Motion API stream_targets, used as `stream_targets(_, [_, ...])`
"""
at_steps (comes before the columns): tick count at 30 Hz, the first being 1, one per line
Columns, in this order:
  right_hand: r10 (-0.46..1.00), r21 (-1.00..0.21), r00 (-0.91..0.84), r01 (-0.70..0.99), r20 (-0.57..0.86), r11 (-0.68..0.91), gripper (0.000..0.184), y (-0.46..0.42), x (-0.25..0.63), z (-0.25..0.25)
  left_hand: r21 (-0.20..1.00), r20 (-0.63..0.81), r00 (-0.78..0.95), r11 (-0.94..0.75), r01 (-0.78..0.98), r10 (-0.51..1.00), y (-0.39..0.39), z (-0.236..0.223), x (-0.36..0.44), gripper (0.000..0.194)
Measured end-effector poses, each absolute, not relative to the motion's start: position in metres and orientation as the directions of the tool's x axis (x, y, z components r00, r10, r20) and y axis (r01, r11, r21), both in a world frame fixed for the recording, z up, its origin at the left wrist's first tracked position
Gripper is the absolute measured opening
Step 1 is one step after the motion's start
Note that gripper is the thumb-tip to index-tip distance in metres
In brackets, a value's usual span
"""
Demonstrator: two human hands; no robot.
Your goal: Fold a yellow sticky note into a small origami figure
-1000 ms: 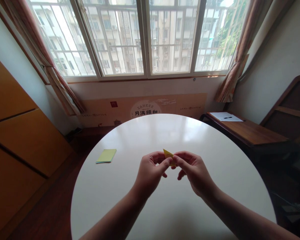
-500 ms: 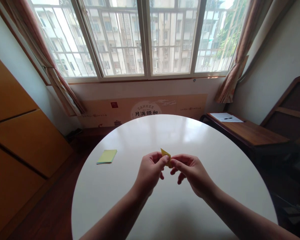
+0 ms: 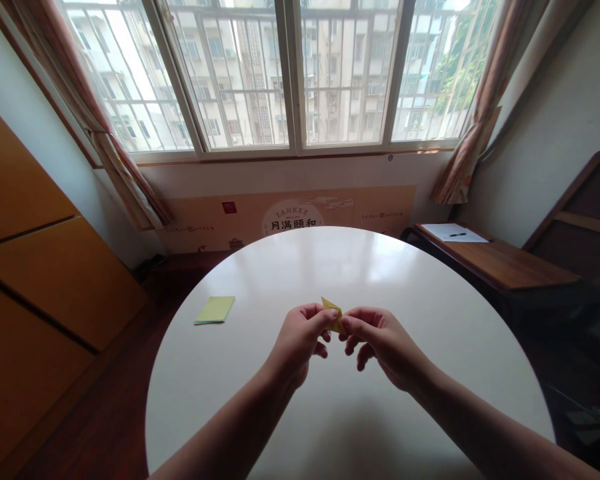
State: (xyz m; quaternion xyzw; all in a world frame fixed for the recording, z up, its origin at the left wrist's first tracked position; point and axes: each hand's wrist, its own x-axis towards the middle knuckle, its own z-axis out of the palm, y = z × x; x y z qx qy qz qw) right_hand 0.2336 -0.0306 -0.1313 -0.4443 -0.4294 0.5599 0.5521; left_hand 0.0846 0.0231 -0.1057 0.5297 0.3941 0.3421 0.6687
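Note:
A small piece of folded yellow paper (image 3: 336,323) is held up over the round white table (image 3: 240,393), a pointed corner sticking out at its upper left. My left hand (image 3: 300,337) pinches it from the left, the thumb lying across its front. From the right, my right hand (image 3: 380,337) grips the paper's edge between thumb and index finger, with its other fingers curled loosely below. Part of the paper is hidden behind the fingertips.
On the table's left side lies a stack of square paper sheets (image 3: 215,310), yellow-green on top. Beyond the table at right, a wooden bench (image 3: 525,263) bears a white sheet (image 3: 443,231) and a pen (image 3: 457,235). A wooden cabinet (image 3: 40,287) stands at left.
Both hands stay at nearly the same spot with the folded paper between them. The fingers have shifted slightly, and more of the paper's lower part shows. The whole view has moved a little.

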Motion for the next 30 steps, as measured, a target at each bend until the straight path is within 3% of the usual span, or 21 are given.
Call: stream_targets(30, [0.998, -0.977, -0.041, -0.209, -0.041, -0.049, 0.021, -0.029, 0.2322, -0.1336, 0.96, -0.204, 0.456, 0.269, -0.082, 0.866, 0.0275, -0.1021, 0.0802, 0.023])
